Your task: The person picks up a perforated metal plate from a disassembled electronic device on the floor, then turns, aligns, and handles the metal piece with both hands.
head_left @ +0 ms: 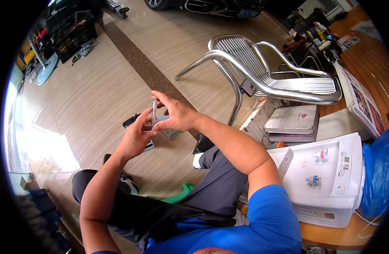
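Between my two hands, held up over the floor, is a thin flat piece [154, 111] seen edge-on, silvery or clear. Its face is turned away, so I cannot make out its kind. My left hand [135, 136] is closed on its near left side, thumb and fingers pinching it. From the right, my right hand [176, 114] grips it with the thumb low and the fingers curled over the upper part. Partly hidden behind the hands, a black object [130, 121] and a grey flat rectangular object [172, 133] are lower down.
A shiny metal chair [302, 84] stands ahead on the right. Nearer, a white water dispenser [298, 192] lies beside stacked books [291, 120] and a blue plastic bag [379, 180]. Black crates [73, 42] stand far left, a car [224, 6] farther ahead. Something green [179, 194] shows between my legs.
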Available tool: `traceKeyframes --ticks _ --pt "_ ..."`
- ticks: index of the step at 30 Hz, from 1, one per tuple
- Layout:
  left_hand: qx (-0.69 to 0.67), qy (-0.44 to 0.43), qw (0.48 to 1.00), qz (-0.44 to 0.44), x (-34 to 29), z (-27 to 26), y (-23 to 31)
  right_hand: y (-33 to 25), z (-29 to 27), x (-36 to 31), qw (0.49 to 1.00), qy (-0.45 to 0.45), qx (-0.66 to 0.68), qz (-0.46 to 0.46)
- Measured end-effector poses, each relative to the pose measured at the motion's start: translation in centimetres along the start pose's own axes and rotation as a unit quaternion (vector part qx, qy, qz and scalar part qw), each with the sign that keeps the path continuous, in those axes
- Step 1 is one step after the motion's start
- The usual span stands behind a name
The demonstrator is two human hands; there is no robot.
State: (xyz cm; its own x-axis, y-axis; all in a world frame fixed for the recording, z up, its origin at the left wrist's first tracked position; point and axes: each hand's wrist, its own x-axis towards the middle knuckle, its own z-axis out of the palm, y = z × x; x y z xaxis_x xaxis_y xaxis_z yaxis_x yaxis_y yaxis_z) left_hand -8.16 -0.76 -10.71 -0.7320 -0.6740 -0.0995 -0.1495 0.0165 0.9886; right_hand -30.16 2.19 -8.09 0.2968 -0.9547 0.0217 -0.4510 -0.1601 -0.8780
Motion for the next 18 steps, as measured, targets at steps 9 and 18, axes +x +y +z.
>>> traceKeyframes --ticks 9,18 --pt "-0.037 -0.008 0.999 -0.005 0.1 0.0 -0.7 1.2 1.7 0.3 0.997 0.032 -0.026 -0.061" --pt "-0.101 -0.037 0.994 0.008 0.6 -1.0 -2.5 -0.7 0.9 -0.2 0.992 0.065 -0.086 -0.065"
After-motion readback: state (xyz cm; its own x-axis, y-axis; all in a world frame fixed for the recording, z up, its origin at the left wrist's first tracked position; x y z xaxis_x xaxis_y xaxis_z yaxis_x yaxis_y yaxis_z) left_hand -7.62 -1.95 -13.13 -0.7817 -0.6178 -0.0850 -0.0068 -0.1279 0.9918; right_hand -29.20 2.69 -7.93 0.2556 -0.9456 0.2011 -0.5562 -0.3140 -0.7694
